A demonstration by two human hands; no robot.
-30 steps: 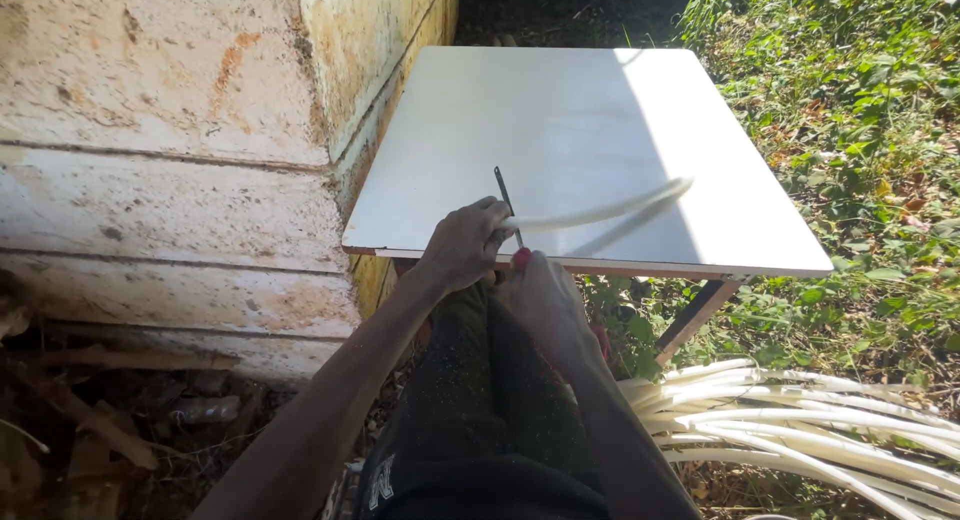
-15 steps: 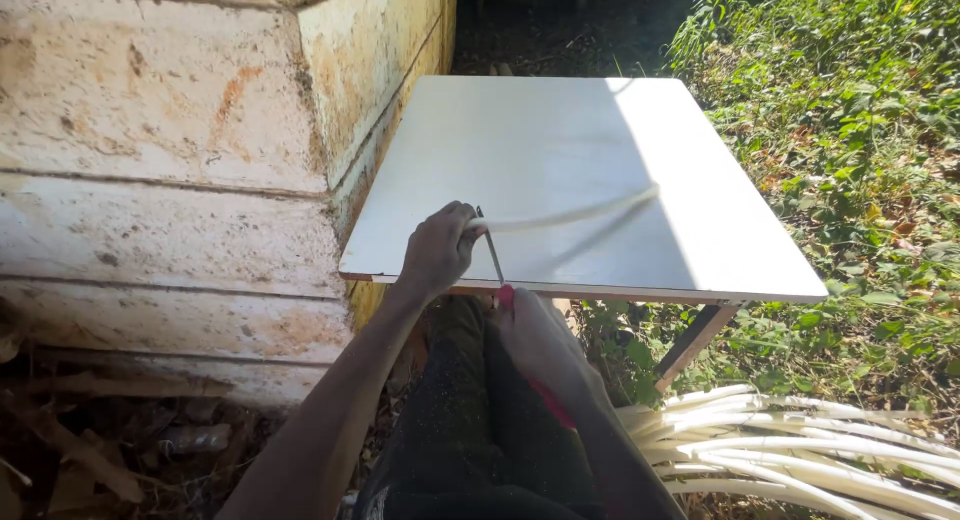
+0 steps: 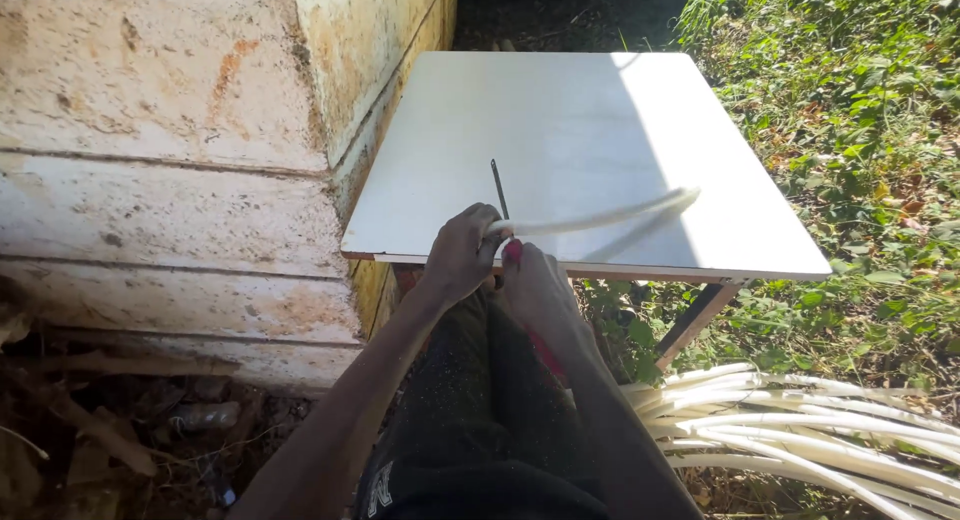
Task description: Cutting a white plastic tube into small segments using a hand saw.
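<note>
My left hand [image 3: 462, 252] grips one end of a long pale strip [image 3: 600, 218] that curves out to the right above the white table [image 3: 600, 110]. Close beside it, my right hand [image 3: 535, 288] holds a tool with a red handle, and its thin dark blade [image 3: 498, 188] points up and away over the tabletop. Both hands meet at the table's near edge, above my dark trousers [image 3: 470, 420]. The strip looks blurred toward its far end.
A bundle of similar pale strips [image 3: 800, 420] lies on the ground at the lower right. A weathered plastered wall [image 3: 160, 160] stands to the left of the table. Green plants [image 3: 860, 90] cover the ground on the right. A table leg [image 3: 700, 320] slants down.
The hands have shifted slightly along the table's near edge. The strip has swung, and the blade now stands up above the left hand again.
</note>
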